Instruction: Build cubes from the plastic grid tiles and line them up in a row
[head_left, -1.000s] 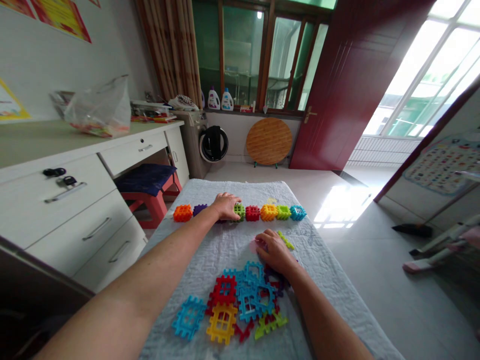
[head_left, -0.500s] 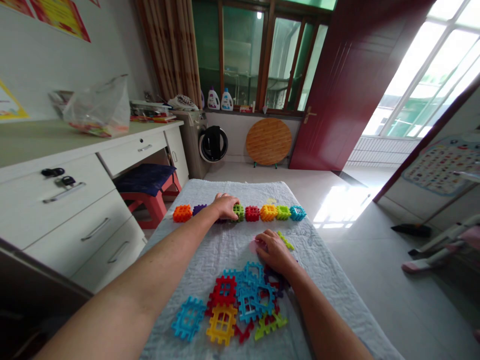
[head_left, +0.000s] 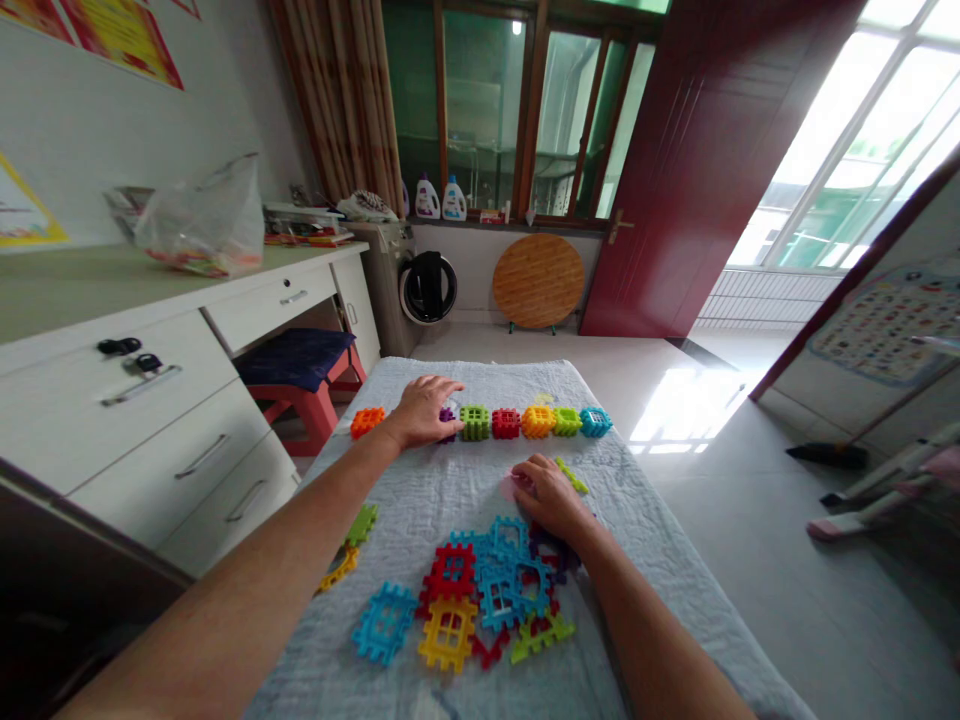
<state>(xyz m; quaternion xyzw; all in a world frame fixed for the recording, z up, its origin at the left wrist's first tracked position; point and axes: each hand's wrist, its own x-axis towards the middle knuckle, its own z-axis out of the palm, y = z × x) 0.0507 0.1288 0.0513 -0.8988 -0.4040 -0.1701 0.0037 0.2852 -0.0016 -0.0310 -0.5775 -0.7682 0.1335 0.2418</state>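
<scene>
Across the cloth-covered table [head_left: 450, 500] runs a row of small cubes: orange [head_left: 367, 422], purple [head_left: 448, 425], green [head_left: 474, 422], red [head_left: 505, 423], yellow [head_left: 538, 421], lime [head_left: 567, 421] and blue [head_left: 596, 421]. My left hand [head_left: 424, 411] is over the row's left part, fingers apart around the purple cube and hiding part of the row; whether it touches the cube is unclear. Low on the cloth rests my right hand [head_left: 550, 493], fingers bent over something pink, beside a lime piece [head_left: 572, 475].
Nearer me lies a pile of flat interlocking pieces, with blue [head_left: 384, 622], yellow [head_left: 448, 634] and red [head_left: 452, 570] ones. Green [head_left: 362, 524] and yellow [head_left: 339, 570] pieces lie by my left forearm. A stool [head_left: 300, 370] and white desk stand at the left.
My left hand has moved left from the green cube, which now shows fully, and its fingers have spread. The green and yellow pieces by my left forearm have come into view.
</scene>
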